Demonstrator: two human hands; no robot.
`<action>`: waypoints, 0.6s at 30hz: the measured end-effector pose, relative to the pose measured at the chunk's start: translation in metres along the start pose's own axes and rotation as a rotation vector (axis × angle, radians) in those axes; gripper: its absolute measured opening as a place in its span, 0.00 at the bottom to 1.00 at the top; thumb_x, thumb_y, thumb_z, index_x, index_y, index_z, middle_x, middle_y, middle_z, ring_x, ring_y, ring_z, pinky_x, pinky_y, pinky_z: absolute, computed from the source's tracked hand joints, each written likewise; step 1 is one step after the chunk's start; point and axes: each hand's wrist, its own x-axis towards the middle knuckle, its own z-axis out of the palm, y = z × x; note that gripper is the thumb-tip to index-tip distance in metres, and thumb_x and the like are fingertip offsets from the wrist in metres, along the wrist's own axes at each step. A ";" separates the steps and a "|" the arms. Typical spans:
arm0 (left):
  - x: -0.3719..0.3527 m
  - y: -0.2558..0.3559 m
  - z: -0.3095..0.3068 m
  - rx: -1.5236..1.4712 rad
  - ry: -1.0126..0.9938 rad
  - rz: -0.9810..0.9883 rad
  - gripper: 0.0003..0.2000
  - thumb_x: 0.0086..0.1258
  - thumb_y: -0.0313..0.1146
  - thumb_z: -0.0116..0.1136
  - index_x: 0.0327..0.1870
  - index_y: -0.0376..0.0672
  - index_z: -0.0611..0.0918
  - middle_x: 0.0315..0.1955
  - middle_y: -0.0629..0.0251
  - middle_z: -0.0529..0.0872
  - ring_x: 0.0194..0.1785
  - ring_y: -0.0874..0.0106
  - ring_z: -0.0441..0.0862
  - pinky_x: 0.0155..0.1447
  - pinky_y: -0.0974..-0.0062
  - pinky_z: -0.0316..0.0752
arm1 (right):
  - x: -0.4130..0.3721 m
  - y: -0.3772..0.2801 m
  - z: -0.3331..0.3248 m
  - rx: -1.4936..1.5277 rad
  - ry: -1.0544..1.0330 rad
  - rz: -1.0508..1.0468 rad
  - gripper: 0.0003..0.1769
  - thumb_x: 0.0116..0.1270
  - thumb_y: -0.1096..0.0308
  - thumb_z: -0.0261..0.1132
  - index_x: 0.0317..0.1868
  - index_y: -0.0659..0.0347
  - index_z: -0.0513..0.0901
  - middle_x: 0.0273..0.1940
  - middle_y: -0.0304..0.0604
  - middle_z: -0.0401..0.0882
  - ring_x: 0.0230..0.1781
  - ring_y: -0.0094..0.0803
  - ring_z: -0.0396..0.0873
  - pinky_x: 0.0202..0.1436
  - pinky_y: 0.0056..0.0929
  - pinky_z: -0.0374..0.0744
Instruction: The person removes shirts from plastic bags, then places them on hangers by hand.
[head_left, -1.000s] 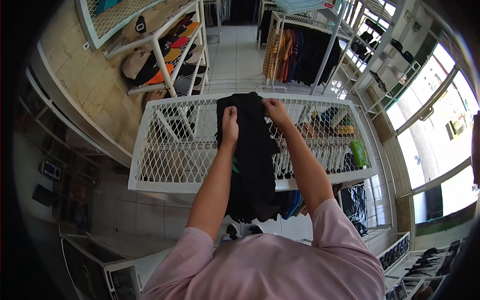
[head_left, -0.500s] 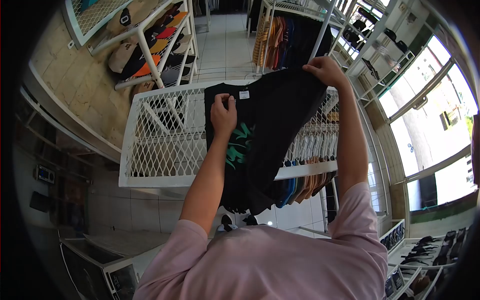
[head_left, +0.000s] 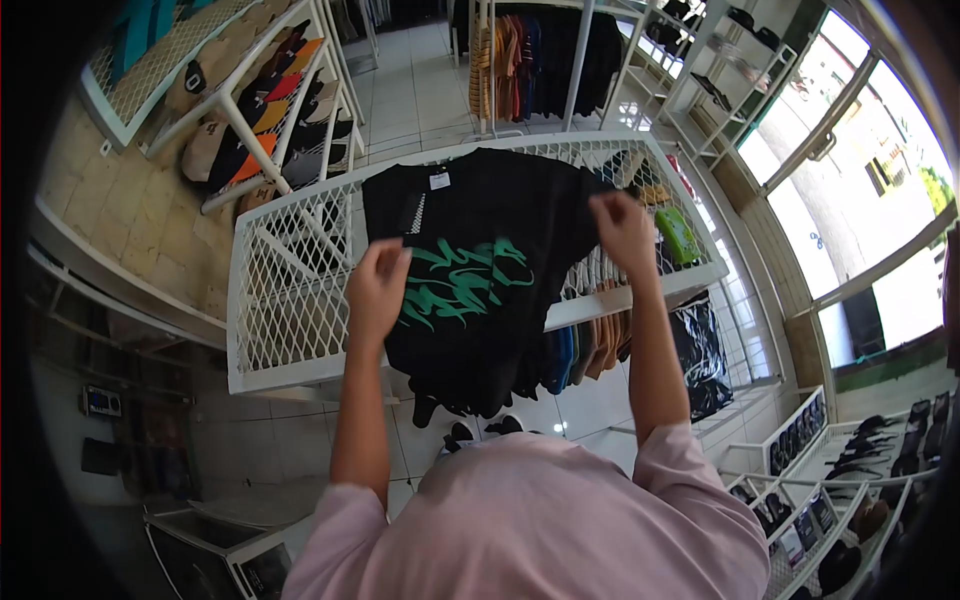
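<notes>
A black T-shirt [head_left: 470, 215] with green lettering and a white neck label is spread over the white mesh rack top, its hem hanging past the near edge. My left hand [head_left: 378, 290] is at the shirt's left side beside the lettering, thumb and fingers closed on the fabric edge. On the other side, my right hand [head_left: 625, 238] pinches the edge of the right sleeve. A small checkered strip [head_left: 417, 213] lies below the neckline.
Shirts on hangers [head_left: 590, 350] hang beneath the mesh rack [head_left: 290, 370]. A bright green packet [head_left: 678, 236] sits on its right end. Cap shelves [head_left: 270, 125] stand at the left. More hanging clothes [head_left: 515, 65] are behind, with glass doors [head_left: 800, 130] to the right.
The lifted right part of the T-shirt has come down flatter onto the rack, showing more lettering. My left hand has moved from the neckline down the left side; my right hand has lowered.
</notes>
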 end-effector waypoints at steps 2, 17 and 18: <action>-0.061 0.032 -0.022 -0.036 0.033 -0.105 0.10 0.82 0.36 0.66 0.47 0.35 0.86 0.34 0.67 0.89 0.39 0.80 0.84 0.45 0.76 0.78 | -0.057 -0.006 -0.007 0.021 -0.036 0.092 0.19 0.73 0.52 0.73 0.39 0.62 0.90 0.29 0.47 0.88 0.30 0.42 0.87 0.39 0.40 0.82; -0.169 0.007 -0.029 0.068 -0.011 -0.299 0.21 0.86 0.42 0.59 0.30 0.37 0.75 0.23 0.70 0.72 0.28 0.81 0.66 0.33 0.74 0.61 | -0.113 -0.023 0.025 -0.083 -0.156 -0.020 0.12 0.73 0.60 0.72 0.39 0.61 0.86 0.33 0.46 0.87 0.40 0.46 0.86 0.47 0.46 0.76; -0.171 0.011 -0.028 0.006 0.033 -0.291 0.20 0.87 0.41 0.57 0.31 0.39 0.73 0.23 0.73 0.68 0.29 0.83 0.62 0.33 0.75 0.58 | -0.112 -0.023 0.024 0.011 -0.138 0.038 0.12 0.75 0.60 0.70 0.42 0.61 0.85 0.33 0.47 0.86 0.39 0.44 0.85 0.46 0.43 0.77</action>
